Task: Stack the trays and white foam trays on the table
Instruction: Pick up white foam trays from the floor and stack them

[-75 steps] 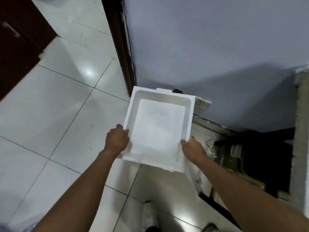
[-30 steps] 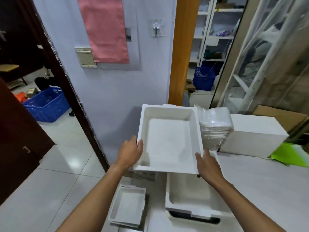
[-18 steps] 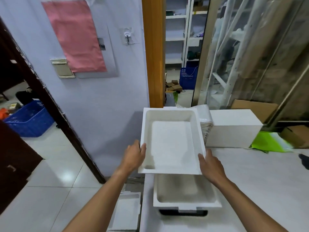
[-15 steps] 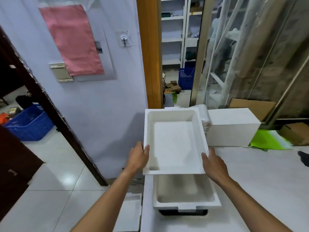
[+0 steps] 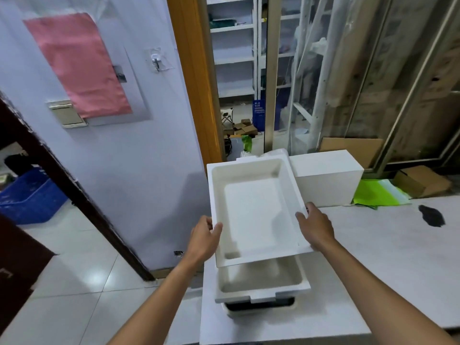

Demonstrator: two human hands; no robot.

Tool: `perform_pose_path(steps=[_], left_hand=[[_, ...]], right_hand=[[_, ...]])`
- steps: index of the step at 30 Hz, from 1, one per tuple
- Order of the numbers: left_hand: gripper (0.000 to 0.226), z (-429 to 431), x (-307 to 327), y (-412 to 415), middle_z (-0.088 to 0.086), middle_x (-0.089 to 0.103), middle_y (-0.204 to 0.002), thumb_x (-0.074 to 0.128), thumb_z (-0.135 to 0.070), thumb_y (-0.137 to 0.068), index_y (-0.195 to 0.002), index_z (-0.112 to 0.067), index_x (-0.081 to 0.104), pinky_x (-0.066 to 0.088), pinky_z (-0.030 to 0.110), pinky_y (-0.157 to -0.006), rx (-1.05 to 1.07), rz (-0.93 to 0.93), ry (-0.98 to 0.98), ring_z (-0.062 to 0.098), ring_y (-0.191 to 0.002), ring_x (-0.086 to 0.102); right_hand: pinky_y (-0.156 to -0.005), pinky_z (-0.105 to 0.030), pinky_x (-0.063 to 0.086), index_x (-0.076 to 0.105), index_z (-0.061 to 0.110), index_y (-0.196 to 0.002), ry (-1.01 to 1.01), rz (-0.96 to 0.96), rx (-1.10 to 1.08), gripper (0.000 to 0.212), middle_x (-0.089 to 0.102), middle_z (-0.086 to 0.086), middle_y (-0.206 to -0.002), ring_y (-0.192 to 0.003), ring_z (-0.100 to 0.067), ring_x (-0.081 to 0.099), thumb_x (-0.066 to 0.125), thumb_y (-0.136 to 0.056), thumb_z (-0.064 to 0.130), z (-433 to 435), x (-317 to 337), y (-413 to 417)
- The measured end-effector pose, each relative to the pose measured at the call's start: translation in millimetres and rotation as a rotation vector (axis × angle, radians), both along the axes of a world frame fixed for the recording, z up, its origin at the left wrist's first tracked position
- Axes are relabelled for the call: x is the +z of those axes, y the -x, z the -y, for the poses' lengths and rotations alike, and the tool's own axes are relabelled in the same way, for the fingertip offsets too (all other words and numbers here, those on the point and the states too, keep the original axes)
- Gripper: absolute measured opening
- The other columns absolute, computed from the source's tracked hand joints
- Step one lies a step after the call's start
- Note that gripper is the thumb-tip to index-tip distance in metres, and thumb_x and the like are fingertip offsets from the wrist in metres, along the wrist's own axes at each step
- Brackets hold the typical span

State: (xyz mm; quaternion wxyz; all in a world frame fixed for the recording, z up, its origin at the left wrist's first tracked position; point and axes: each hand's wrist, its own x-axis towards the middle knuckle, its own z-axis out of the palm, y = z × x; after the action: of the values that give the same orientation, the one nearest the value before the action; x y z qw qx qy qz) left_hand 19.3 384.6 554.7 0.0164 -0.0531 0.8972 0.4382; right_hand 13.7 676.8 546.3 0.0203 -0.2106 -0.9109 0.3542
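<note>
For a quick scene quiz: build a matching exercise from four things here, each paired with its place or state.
Things:
1. held foam tray
2. lower foam tray
3. white foam block
4. green sheet

Places:
A. on the table under the raised tray
B. gripped by the left hand and right hand
C. right of the block
D. behind the right hand

Pairs: 1-B, 2-A, 3-D, 4-C

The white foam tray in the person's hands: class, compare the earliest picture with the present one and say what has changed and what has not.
The white foam tray was carried from over the tiled floor up to the table, and now hangs above the foam tray already lying there. Unchanged: the left hand and right hand keep their grip on its two side edges, open side up.
</note>
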Motion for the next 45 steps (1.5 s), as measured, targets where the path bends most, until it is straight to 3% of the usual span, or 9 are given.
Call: perform_pose_path(steps=[8, 13, 17, 21, 27, 31, 36, 40, 45], left_hand=[[0.033, 9, 14, 7, -0.003, 0.063, -0.104, 0.066, -0.022, -0.085, -0.112, -0.017, 0.047, 0.060, 0.044, -0.077, -0.050, 0.076, -0.097, 0.017, -0.093, 0.065], [0.048, 38, 25, 19, 0.005, 0.062, -0.114, 0.068, -0.020, -0.082, -0.124, -0.015, 0.047, 0.063, 0.044, -0.069, 0.099, 0.015, -0.213, 0.023, -0.096, 0.067], [0.068, 62, 34, 22, 0.003, 0.056, -0.123, 0.075, -0.021, -0.086, -0.142, -0.015, 0.038, 0.055, 0.044, -0.090, 0.144, -0.014, -0.176, 0.022, -0.105, 0.060], [0.047, 63, 45, 22, -0.003, 0.063, -0.120, 0.070, -0.032, -0.090, -0.133, -0.020, 0.056, 0.051, 0.030, -0.077, -0.072, -0.058, 0.015, 0.018, -0.099, 0.064], [0.024, 63, 49, 16, 0.002, 0.069, -0.098, 0.056, -0.039, -0.098, -0.109, -0.019, 0.065, 0.057, 0.040, -0.072, -0.110, -0.081, 0.096, 0.021, -0.086, 0.067], [0.023, 60, 38, 8, 0.001, 0.069, -0.101, 0.055, -0.034, -0.100, -0.115, -0.020, 0.065, 0.052, 0.035, -0.073, -0.036, -0.083, 0.051, 0.022, -0.090, 0.066], [0.020, 63, 24, -1, -0.005, 0.069, -0.093, 0.053, -0.039, -0.095, -0.101, -0.025, 0.066, 0.053, 0.046, -0.085, 0.091, -0.044, 0.001, 0.031, -0.098, 0.062], [0.017, 51, 16, -10, -0.009, 0.069, -0.089, 0.052, -0.038, -0.095, -0.097, -0.026, 0.064, 0.053, 0.046, -0.086, 0.160, -0.038, -0.051, 0.030, -0.096, 0.062], [0.011, 42, 10, -16, -0.008, 0.066, -0.094, 0.053, -0.030, -0.098, -0.103, -0.022, 0.060, 0.052, 0.040, -0.083, 0.178, 0.017, -0.108, 0.025, -0.096, 0.063]], right_hand=[[-0.083, -0.041, 0.050, 0.049, 0.020, -0.119, -0.141, -0.044, 0.085, 0.027, 0.066, -0.009, -0.110, -0.100, -0.035, 0.060, 0.044, -0.100, 0.039, -7, 17, 4], [-0.074, -0.038, 0.044, 0.049, 0.024, -0.119, -0.305, -0.077, 0.199, 0.024, 0.068, -0.009, -0.105, -0.094, -0.035, 0.059, 0.041, -0.101, 0.038, -13, 35, 2], [-0.072, -0.036, 0.042, 0.049, 0.026, -0.121, -0.353, -0.121, 0.276, 0.024, 0.068, -0.007, -0.104, -0.091, -0.033, 0.059, 0.040, -0.102, 0.039, -13, 49, 1], [-0.072, -0.037, 0.041, 0.049, 0.030, -0.118, -0.308, -0.141, 0.345, 0.021, 0.068, -0.007, -0.102, -0.094, -0.035, 0.059, 0.041, -0.102, 0.040, -5, 58, 0], [-0.072, -0.037, 0.041, 0.053, 0.029, -0.118, -0.325, -0.169, 0.347, 0.024, 0.069, -0.007, -0.105, -0.095, -0.035, 0.060, 0.043, -0.100, 0.041, 7, 60, -4], [-0.087, -0.039, 0.044, 0.051, 0.021, -0.134, -0.296, -0.275, 0.228, 0.041, 0.062, -0.006, -0.127, -0.114, -0.028, 0.055, 0.055, -0.096, 0.038, 6, 44, -9], [-0.103, -0.042, 0.041, 0.026, 0.010, -0.152, 0.079, -0.030, -0.004, 0.088, 0.041, -0.008, -0.146, -0.132, -0.031, 0.046, 0.068, -0.086, 0.051, 3, 30, -10], [-0.082, -0.035, 0.051, 0.059, 0.015, -0.122, 0.466, 0.103, 0.063, 0.042, 0.067, 0.001, -0.109, -0.099, -0.020, 0.066, 0.066, -0.090, 0.041, 7, 22, -13], [-0.065, -0.030, 0.047, 0.065, 0.017, -0.096, 0.471, 0.059, 0.035, 0.011, 0.069, -0.006, -0.094, -0.080, -0.023, 0.064, 0.058, -0.088, 0.020, 7, 17, -10]])
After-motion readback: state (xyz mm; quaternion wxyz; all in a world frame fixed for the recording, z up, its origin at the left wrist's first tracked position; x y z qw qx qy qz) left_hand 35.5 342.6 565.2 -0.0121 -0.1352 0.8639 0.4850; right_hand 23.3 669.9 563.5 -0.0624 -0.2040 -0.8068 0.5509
